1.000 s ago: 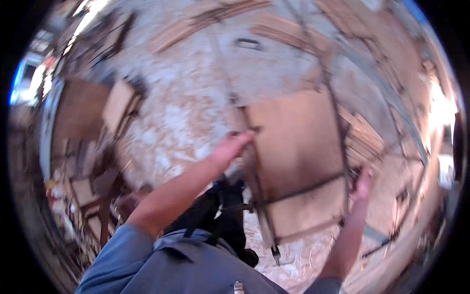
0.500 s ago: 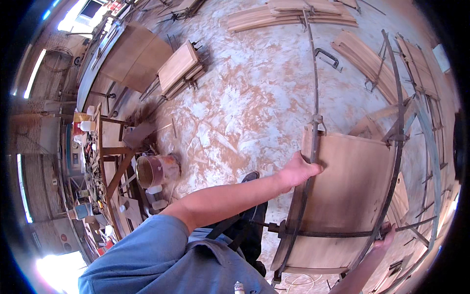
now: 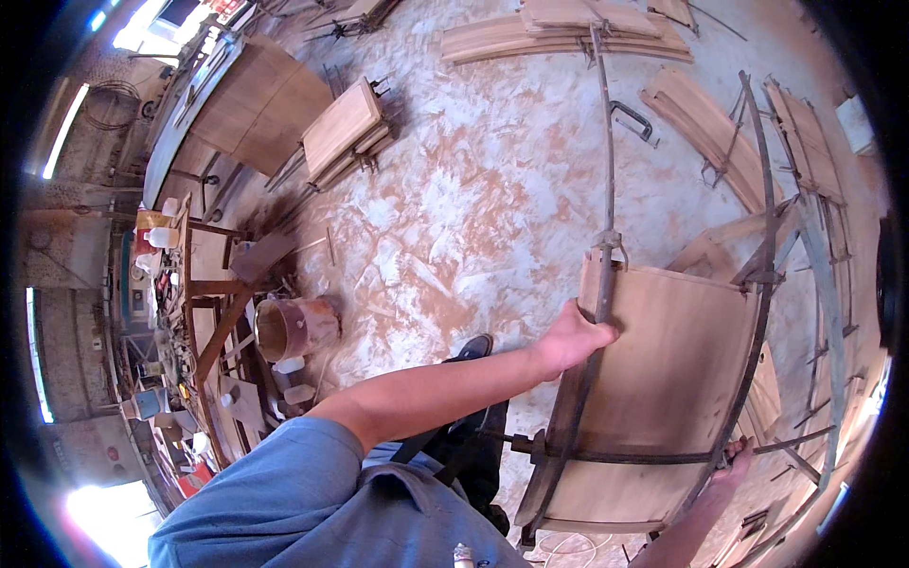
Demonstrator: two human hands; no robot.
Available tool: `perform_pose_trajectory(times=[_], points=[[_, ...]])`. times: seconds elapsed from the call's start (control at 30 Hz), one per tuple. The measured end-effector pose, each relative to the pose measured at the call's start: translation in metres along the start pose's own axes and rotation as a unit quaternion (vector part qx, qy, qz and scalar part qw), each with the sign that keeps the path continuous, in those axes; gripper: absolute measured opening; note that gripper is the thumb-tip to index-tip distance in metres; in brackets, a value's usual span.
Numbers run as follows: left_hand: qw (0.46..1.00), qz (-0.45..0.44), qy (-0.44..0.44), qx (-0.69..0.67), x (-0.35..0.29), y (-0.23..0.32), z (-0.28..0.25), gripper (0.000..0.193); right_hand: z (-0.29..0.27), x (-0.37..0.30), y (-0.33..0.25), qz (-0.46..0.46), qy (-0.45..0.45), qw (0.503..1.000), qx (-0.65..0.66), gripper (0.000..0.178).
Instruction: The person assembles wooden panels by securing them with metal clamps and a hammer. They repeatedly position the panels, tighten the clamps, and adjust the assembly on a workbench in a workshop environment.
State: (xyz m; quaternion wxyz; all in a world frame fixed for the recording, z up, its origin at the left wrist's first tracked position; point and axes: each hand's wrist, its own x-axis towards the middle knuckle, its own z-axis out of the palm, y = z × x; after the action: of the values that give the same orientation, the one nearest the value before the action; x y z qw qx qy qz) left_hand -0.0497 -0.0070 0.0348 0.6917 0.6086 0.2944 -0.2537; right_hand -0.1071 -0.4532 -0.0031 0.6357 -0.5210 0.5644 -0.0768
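Observation:
A clamped wooden panel (image 3: 677, 364) stands in front of me on the right, its boards pale brown. Long dark bar clamps run along both its sides, the left bar clamp (image 3: 591, 383) and the right bar clamp (image 3: 757, 336). A crosswise bar clamp (image 3: 644, 458) spans its near part. My left hand (image 3: 574, 339) is closed at the left edge, thumb over the left bar clamp, its other fingers hidden. At the panel's right edge, my right hand (image 3: 735, 461) closes round the crosswise clamp's sliding jaw, partly hidden by my fingers.
Stacked boards (image 3: 568, 36) lie on the dusty floor ahead, with a C-clamp (image 3: 632, 123) nearby. More clamped boards stand along the right. To my left are a bucket (image 3: 284, 329) and a cluttered wooden bench (image 3: 216, 290). Another clamped panel stack (image 3: 343, 133) sits far left.
The panel and both hands appear slightly further left and tilted as the view shifts. The right hand has moved a little along the panel's right edge; both holds stay the same.

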Motion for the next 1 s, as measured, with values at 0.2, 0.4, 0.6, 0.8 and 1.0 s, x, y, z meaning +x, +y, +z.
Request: perform_pose_trajectory(times=[0.2, 0.4, 0.6, 0.8, 1.0], points=[[0.995, 0.06, -0.039, -0.074, -0.004, -0.001, -0.001, 0.056, -0.026, 0.046, 0.007, 0.038, -0.06, 0.997, 0.015, 0.025], [0.997, 0.056, 0.046, -0.035, 0.032, -0.047, 0.004, 0.052, -0.019, 0.021, -0.002, -0.015, -0.058, 0.996, 0.062, 0.034], [0.99, 0.043, -0.007, -0.134, 0.032, -0.058, -0.021, 0.049, -0.001, -0.027, -0.027, -0.01, -0.082, 0.993, 0.082, 0.038], [0.98, 0.069, -0.054, -0.18, 0.009, -0.045, -0.072, 0.058, 0.021, -0.095, -0.034, -0.056, -0.106, 0.985, 0.126, 0.043], [0.959, 0.085, -0.052, -0.265, -0.007, -0.037, -0.163, 0.055, 0.108, -0.207, -0.048, -0.18, -0.089, 0.975, 0.091, 0.029]])
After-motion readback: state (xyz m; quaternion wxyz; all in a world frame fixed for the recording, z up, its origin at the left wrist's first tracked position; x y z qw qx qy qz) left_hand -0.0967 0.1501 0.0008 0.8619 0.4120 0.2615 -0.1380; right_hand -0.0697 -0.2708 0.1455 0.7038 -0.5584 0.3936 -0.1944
